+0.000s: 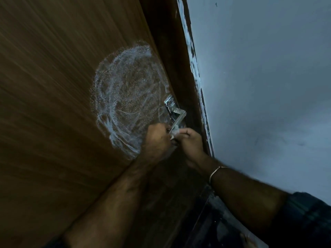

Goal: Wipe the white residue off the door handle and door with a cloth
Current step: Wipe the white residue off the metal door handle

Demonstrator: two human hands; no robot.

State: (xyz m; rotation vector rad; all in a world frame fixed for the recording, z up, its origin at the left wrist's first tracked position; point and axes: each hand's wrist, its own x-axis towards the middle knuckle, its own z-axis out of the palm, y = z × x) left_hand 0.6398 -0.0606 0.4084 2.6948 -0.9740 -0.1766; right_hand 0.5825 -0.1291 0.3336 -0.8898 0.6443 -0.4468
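At frame centre, our left hand (157, 138) and right hand (190, 141) pinch the white cloth (174, 134), fingers curled, against the door handle (176, 116); residue (125, 93) rings the door (53, 104).

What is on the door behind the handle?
A big round smear of white residue covers the door beside the handle. Both hands hide the handle's lower end and the door behind them.
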